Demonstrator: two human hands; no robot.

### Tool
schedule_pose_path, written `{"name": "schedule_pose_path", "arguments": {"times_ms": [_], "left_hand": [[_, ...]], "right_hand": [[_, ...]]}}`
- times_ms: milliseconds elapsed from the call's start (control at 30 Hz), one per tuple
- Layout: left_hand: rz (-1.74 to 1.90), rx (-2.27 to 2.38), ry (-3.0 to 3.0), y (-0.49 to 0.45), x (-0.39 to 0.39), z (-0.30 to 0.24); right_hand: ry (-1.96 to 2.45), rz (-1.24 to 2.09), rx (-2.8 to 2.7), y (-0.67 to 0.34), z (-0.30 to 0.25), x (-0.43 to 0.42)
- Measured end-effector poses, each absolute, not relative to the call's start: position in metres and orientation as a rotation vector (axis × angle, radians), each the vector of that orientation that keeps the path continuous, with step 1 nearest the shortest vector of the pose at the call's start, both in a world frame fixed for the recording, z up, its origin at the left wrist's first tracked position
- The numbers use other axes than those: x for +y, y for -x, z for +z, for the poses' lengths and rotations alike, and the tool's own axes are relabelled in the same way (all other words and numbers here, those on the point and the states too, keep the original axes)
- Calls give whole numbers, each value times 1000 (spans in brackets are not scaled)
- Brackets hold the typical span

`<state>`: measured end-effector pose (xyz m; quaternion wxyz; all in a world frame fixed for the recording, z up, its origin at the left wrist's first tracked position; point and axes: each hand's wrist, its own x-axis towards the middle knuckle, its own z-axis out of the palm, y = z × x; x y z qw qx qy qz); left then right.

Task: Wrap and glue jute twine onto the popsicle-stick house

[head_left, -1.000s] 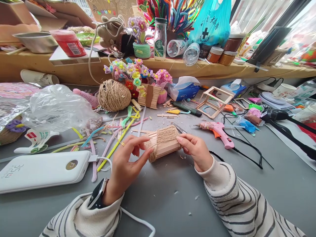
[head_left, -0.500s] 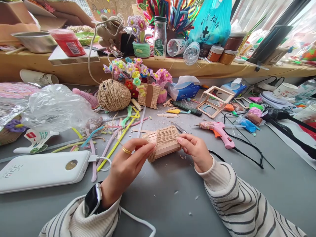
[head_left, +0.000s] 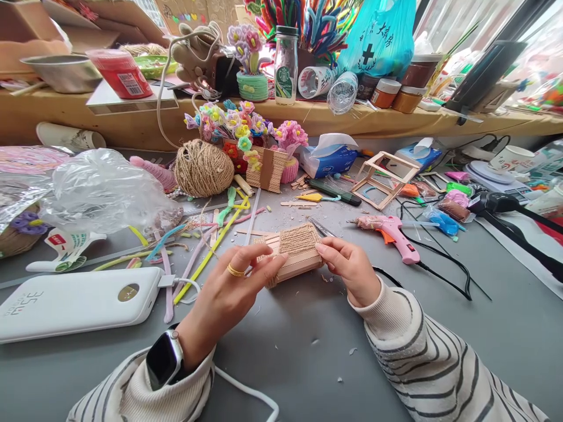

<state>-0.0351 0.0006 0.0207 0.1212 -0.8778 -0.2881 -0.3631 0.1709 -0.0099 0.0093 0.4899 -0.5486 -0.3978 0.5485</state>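
A small box-shaped piece made of popsicle sticks [head_left: 299,268] is held just above or on the grey table. Rows of brown twine [head_left: 297,239] cover part of its top. My right hand [head_left: 349,266] pinches its right end between thumb and fingers. At the other end, my left hand [head_left: 237,275] has its thumb along the near side and its index finger over the top, covering most of the twine wrapped there. Just behind the piece lie pointed metal tweezers [head_left: 321,227], partly hidden. The ball of twine [head_left: 204,168] sits farther back on the left.
A pink glue gun [head_left: 389,234] lies right, its black cord curling across the table. A white power bank [head_left: 79,305] with a cable is at left. Behind are a stick frame [head_left: 385,179], a utility knife [head_left: 336,192], pipe-cleaner flowers [head_left: 237,126] and a tissue pack [head_left: 329,157].
My left thumb has slid right along the piece's near side, and its index finger has lifted slightly apart from the thumb. My right hand keeps its grip in nearly the same place.
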Motion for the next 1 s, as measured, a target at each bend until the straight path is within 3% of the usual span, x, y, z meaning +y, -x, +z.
{"name": "schedule_pose_path", "arguments": {"times_ms": [1000], "left_hand": [[-996,-806,2497,33,0,21]], "right_hand": [[1320,1362,-977,-172,11,-10]]}}
